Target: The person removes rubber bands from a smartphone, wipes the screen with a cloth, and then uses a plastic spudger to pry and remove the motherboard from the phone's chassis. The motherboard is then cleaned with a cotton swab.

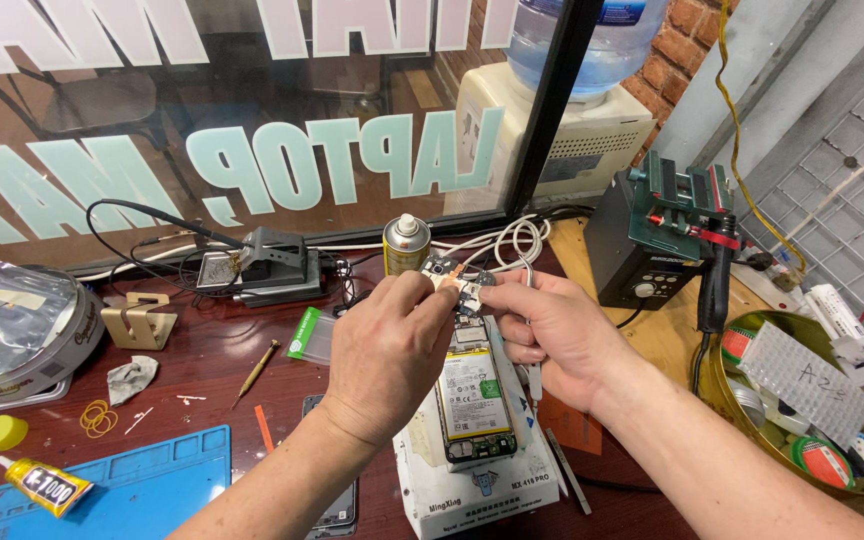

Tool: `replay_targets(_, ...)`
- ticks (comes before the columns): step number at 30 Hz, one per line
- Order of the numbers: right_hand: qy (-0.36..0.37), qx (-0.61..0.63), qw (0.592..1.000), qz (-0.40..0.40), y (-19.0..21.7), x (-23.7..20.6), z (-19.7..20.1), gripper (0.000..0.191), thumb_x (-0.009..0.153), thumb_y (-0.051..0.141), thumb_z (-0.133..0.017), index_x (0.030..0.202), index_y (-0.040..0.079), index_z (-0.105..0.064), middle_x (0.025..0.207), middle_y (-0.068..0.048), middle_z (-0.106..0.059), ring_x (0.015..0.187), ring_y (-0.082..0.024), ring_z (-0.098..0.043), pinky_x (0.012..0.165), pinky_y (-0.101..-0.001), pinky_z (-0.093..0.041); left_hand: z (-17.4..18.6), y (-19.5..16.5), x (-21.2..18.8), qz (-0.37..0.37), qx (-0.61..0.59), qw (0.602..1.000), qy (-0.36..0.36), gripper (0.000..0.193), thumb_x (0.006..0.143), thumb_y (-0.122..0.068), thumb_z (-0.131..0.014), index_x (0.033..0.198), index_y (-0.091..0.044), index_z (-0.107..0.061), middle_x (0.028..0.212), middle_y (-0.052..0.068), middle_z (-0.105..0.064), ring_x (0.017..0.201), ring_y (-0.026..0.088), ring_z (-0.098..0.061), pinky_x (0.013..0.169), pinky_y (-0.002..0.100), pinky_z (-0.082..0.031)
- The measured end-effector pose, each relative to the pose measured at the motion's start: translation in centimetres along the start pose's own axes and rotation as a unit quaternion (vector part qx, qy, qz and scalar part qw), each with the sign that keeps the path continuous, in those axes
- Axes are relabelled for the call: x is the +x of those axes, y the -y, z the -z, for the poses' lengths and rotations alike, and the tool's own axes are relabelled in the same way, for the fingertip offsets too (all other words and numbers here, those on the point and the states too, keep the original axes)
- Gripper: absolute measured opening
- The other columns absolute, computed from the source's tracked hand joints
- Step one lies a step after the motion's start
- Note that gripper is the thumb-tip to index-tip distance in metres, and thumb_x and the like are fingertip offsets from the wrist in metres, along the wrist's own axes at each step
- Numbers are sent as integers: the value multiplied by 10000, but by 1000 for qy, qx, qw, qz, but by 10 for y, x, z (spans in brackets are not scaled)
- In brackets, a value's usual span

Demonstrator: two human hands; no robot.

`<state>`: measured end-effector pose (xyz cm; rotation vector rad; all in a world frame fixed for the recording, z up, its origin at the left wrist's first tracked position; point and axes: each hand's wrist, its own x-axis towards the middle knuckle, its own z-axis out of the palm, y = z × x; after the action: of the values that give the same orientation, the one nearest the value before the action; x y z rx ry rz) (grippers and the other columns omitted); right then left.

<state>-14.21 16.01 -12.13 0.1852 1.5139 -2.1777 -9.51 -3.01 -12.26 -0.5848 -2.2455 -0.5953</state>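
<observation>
Small circuit board [457, 283] held in air at scene centre, pinched between both hands, long axis roughly left-right. Left hand [387, 350] clamps board's left end with fingertips; right hand [552, 335] grips right end, tweezers tucked in palm. Opened phone [472, 395] lies directly below on white box on surface, long axis near-far. Both hands equally near.

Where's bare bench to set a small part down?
Bare wood between the brass stand, screwdriver and blue mat; the mat's right part is open too. Crowded: cables behind the left hand, opened phone under the right hand, full tray far right.
</observation>
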Motion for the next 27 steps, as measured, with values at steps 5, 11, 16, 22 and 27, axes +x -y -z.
replay_targets(5,8,-15,1000,13,-1,-2,2,108,941,157,-679,979,62,-645,762,44,-557,494,-13,-351,415,-211,-261,-6,-3,-5,52,-9,998,-22,127,866,-120,-754,985,-104,-714,851,38,-630,763,230,-652,613,382,-533)
replay_targets(11,-78,-140,984,78,-3,0,5,135,916,137,-711,986,24,-685,815,-17,-670,557,-27,-429,480,-213,-330,-26,5,-1,562,-394,727,4,109,906,-183,-753,900,-84,-709,773,9,-660,634,116,-604,567,292,-510)
replay_targets(16,-88,-186,969,136,-11,-1,1,190,936,139,-724,1033,-24,-713,859,-16,-706,739,-72,-624,644,-237,-513,-28,12,-6,691,-564,452,23,115,921,-204,-728,903,-114,-658,815,-17,-625,670,99,-556,598,263,-488)
replay_targets(22,-113,-164,975,101,-10,-6,-10,193,886,98,-716,1060,23,-679,860,-48,-735,732,-102,-668,605,-274,-533,-27,8,-12,684,-588,430,32,107,921,-203,-711,916,-113,-653,833,-16,-662,663,93,-550,601,258,-479)
replay_targets(27,-101,-145,979,97,-7,-8,-13,182,875,71,-718,1037,17,-653,874,-65,-748,744,-112,-691,624,-270,-553,-28,7,-12,678,-599,424,37,120,926,-202,-717,914,-107,-645,825,-17,-664,660,91,-551,598,256,-479)
